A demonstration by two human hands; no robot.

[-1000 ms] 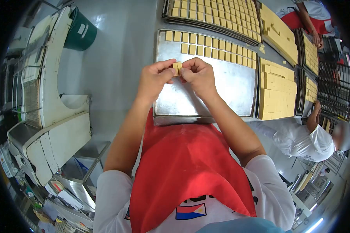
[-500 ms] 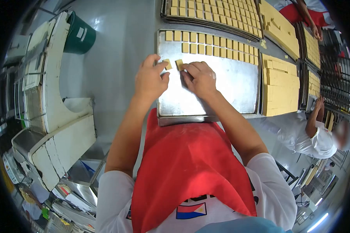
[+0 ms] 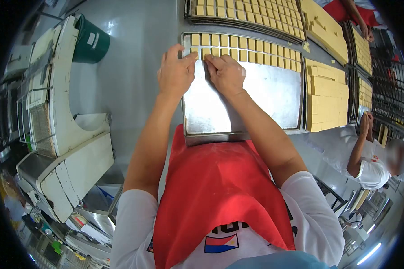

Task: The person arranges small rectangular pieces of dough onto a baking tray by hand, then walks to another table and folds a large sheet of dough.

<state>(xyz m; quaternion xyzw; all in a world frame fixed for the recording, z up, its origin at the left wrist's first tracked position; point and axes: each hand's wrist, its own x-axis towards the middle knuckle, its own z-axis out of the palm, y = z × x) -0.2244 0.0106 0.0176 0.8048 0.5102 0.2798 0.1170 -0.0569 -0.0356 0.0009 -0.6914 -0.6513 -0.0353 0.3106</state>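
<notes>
Two rows of yellow blocks line the far side of a metal tray (image 3: 265,96). At the left end of the second row, my left hand (image 3: 176,71) has its fingers closed on a yellow block (image 3: 194,53). Just to its right, my right hand (image 3: 226,74) pinches another yellow block (image 3: 205,52) with bent fingers. Both blocks are at the tray surface, a small gap apart, below the blocks of the first row (image 3: 214,40).
A stack of trays with yellow blocks (image 3: 247,12) lies beyond. Right of my tray is a yellow slab cut into pieces (image 3: 326,98). Two people work at the right. A green bin (image 3: 92,40) and a white machine (image 3: 63,112) stand left.
The two blocks, first held together, were separated and moved away from me to the left end of the second row. My hands moved with them.
</notes>
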